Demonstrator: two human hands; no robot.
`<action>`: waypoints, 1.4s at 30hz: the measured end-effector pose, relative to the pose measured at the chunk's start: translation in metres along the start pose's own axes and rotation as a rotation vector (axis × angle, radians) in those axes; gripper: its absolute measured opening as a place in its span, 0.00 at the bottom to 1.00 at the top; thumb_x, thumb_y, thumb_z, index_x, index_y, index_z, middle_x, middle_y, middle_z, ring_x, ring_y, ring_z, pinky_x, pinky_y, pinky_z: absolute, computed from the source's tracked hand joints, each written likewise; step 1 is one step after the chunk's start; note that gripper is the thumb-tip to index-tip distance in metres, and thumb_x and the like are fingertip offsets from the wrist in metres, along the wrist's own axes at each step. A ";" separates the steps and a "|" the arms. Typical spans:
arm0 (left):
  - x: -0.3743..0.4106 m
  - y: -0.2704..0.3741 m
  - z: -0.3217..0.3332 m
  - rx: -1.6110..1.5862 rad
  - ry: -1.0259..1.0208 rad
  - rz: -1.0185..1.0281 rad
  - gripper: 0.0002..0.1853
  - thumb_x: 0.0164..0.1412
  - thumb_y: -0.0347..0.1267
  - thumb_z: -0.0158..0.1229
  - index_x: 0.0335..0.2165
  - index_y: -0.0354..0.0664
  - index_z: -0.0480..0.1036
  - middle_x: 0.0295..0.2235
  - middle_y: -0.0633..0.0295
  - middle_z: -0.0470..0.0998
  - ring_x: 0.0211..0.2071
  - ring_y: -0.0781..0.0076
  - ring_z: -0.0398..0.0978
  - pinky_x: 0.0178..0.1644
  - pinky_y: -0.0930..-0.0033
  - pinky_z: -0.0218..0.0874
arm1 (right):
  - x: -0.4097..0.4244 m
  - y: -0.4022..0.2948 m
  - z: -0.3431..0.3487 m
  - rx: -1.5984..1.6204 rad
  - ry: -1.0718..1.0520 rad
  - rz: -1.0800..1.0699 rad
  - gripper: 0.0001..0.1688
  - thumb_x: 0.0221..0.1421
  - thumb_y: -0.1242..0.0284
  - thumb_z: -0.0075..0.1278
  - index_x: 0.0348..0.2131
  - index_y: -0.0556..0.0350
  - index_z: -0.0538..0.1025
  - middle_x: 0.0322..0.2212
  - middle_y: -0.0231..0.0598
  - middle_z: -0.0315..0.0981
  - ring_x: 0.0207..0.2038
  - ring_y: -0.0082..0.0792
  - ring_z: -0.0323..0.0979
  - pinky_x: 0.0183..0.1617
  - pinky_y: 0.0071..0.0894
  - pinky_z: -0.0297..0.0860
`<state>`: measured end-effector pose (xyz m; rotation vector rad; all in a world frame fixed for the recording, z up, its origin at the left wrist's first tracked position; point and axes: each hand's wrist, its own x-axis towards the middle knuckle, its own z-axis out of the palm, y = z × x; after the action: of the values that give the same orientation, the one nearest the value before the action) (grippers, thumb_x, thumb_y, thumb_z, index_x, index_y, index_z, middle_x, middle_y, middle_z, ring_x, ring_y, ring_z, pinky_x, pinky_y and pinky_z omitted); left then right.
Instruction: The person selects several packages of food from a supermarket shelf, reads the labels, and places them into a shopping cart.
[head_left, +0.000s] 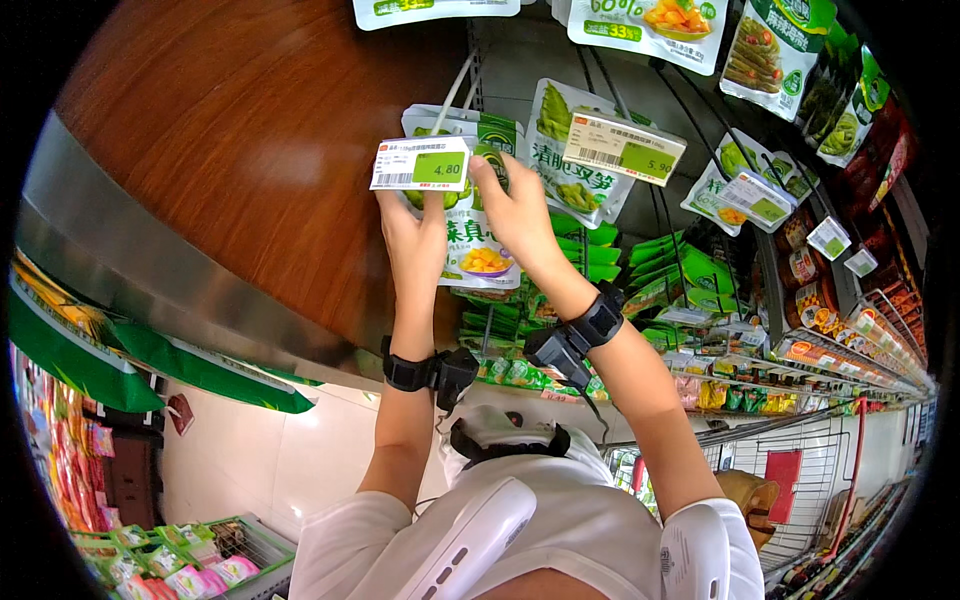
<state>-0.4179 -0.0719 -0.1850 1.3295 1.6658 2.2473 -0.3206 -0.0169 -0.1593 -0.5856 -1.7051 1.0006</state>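
A white and green food pouch (480, 262) hangs on a metal display hook (454, 94) beside a wooden panel. My left hand (416, 236) is at the pouch's left edge, its fingertips hidden behind a price tag (397, 165) on the hook's end. On the right edge of the same pouch is my right hand (521, 217), thumb in front by the tag's edge and the other fingers partly hidden. Both hands appear to grip the pouch. Black straps with small devices circle both wrists.
To the right hangs another pouch (577, 169) behind its own price tag (624, 146). More hooks and stacked green packets (675, 270) fill the shelving lower down. The brown wooden panel (247, 142) borders my left. A wire shopping cart (810, 472) stands at lower right.
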 end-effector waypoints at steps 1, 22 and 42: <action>-0.001 0.000 0.002 -0.010 0.006 0.000 0.24 0.53 0.31 0.49 0.47 0.31 0.54 0.45 0.46 0.62 0.47 0.58 0.60 0.50 0.64 0.49 | -0.001 -0.001 0.000 -0.012 -0.001 0.013 0.18 0.51 0.66 0.41 0.23 0.67 0.66 0.16 0.56 0.63 0.21 0.52 0.62 0.25 0.38 0.59; 0.014 -0.010 0.022 0.235 0.057 0.123 0.27 0.51 0.35 0.50 0.47 0.30 0.55 0.51 0.44 0.53 0.53 0.53 0.49 0.56 0.61 0.36 | -0.005 -0.003 0.005 0.024 0.070 -0.037 0.17 0.51 0.67 0.42 0.22 0.67 0.66 0.14 0.55 0.61 0.16 0.42 0.54 0.23 0.34 0.58; 0.019 -0.004 0.022 0.114 0.015 -0.141 0.29 0.49 0.43 0.49 0.47 0.38 0.57 0.47 0.49 0.59 0.50 0.53 0.55 0.53 0.58 0.41 | -0.004 -0.011 0.003 0.058 0.063 0.059 0.19 0.50 0.66 0.43 0.21 0.68 0.68 0.13 0.50 0.62 0.17 0.28 0.55 0.24 0.31 0.58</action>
<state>-0.4178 -0.0441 -0.1754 1.1777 1.8548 2.1184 -0.3217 -0.0267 -0.1528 -0.6263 -1.6057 1.0592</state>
